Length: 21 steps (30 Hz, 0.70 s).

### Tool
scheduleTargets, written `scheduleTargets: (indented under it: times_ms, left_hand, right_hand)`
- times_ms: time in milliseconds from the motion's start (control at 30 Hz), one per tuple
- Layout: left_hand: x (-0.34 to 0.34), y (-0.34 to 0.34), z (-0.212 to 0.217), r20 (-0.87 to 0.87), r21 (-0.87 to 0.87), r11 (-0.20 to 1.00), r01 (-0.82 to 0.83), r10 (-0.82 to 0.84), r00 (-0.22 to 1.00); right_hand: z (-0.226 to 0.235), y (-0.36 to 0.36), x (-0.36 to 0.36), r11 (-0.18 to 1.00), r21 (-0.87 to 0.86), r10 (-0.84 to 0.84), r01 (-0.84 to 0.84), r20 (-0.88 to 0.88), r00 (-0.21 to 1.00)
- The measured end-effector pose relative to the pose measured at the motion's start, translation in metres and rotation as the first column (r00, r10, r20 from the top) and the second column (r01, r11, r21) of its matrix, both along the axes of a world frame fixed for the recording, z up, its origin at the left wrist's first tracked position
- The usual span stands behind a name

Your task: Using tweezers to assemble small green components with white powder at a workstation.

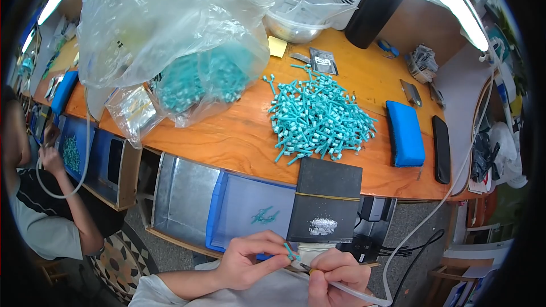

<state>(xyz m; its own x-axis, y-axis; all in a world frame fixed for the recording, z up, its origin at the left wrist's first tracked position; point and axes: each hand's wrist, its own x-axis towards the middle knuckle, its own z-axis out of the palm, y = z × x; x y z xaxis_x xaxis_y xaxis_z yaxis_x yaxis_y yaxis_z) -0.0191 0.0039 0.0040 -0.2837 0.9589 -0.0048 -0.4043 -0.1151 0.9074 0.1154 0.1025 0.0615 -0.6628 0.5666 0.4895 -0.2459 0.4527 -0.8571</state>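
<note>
Small teal stick-like piece (290, 251) pinched in the left hand (250, 260), tool tip close by in the right hand (341, 276)

On my feed the piece sits low in the view, just in front of the person's body, between the two hands. I see the left thumb and fingertips closed on it. The right fingers are wrapped around a slim, dark-tipped pen-like tool (307, 268), with a translucent flexible tube (364, 295) trailing away to the right. The tip points at the piece; I cannot tell whether they touch.

Just beyond the hands I have a flat black rectangular board (330, 177) with a thin yellow band around it and a heap of tiny whitish glinting bits (323, 226) on its near end. To its left, a shallow blue rectangular tray (236, 202) holds a few more teal pieces (264, 215), with a grey metal drawer (185, 193) farther left.

Up on the orange-brown wooden table (227, 148) I see a large pile of teal-and-white pieces (321, 116). To the left of it stands a big crumpled clear plastic bag (170, 17) with many more teal pieces inside. A bright blue padded pouch (405, 134) and a slim black case (441, 149) lie right of the pile. At the far left, I can make out a co-worker's hand (52, 159) near another blue tray.
</note>
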Motion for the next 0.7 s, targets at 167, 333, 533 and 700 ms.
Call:
scheduleTargets:
  times_ms: [167, 333, 533, 700]
  left_hand:
    - [0.0, -0.001, -0.001, 0.005, -0.004, 1.0, -0.006, 0.006, 1.0]
    - [0.0, 0.002, 0.0, -0.01, 0.016, 1.0, -0.01, 0.01, 1.0]
    - [0.003, -0.001, 0.0, 0.046, -0.021, 0.999, -0.035, 0.036, 0.998]
    - [0.005, -0.001, -0.002, 0.089, -0.011, 1.0, -0.017, 0.018, 0.996]
  right_hand:
    - [-0.001, 0.0, -0.001, 1.0, 0.024, 0.011, -0.011, 0.025, 1.0]
    - [0.004, 0.0, 0.0, 1.0, 0.011, -0.002, 0.002, 0.035, 0.999]
    - [-0.002, 0.01, 0.003, 0.955, 0.058, -0.291, 0.29, 0.007, 0.957]
    - [0.003, 0.017, 0.0, 0.894, 0.085, -0.446, 0.44, 0.098, 0.889]
